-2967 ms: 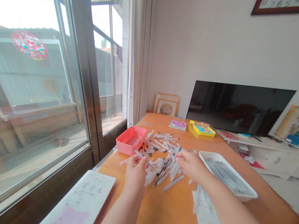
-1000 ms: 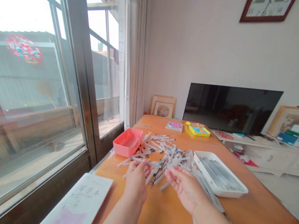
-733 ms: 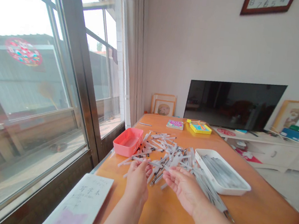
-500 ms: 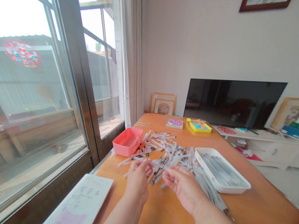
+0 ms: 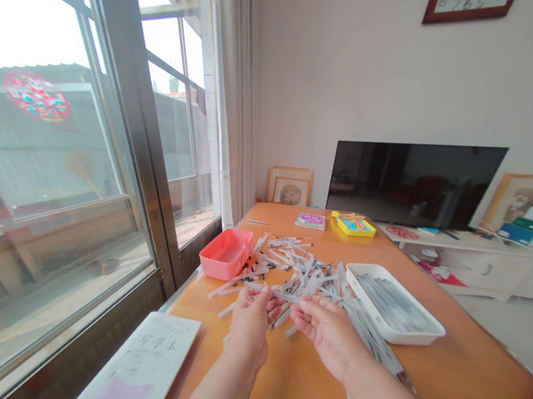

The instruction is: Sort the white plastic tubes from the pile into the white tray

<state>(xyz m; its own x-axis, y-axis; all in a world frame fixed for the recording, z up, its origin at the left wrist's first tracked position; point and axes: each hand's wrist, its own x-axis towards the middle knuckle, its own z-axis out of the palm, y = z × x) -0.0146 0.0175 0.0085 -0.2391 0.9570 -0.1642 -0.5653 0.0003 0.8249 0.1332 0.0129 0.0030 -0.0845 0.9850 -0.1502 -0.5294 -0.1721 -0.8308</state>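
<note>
Nearest, at the lower left, a white exercise book (image 5: pixel 144 366) with handwritten characters lies on the orange wooden surface (image 5: pixel 301 391). Just beyond it the 2 forearms reach in. The left hand (image 5: pixel 251 324) and the right hand (image 5: pixel 325 330) meet close together, and 1 thin white stick (image 5: pixel 284 296) runs between them: the left fingers (image 5: pixel 262 295) are pinched on one end, and the right fingers (image 5: pixel 305 302) are closed on the other, holding it just above the surface. A sheaf of similar sticks (image 5: pixel 377 349) trails from under the right hand toward the near right; whether that hand grips them cannot be told. Behind the hands a loose heap of sticks (image 5: pixel 297 269) spreads across the surface, between a pink box (image 5: pixel 224 261) on the left and a white tray (image 5: pixel 398 335) of laid-out sticks on the right. Farther back lie a small book (image 5: pixel 310 221) and a yellow box (image 5: pixel 355 226), then a dark television (image 5: pixel 414 182) against the wall.
</note>
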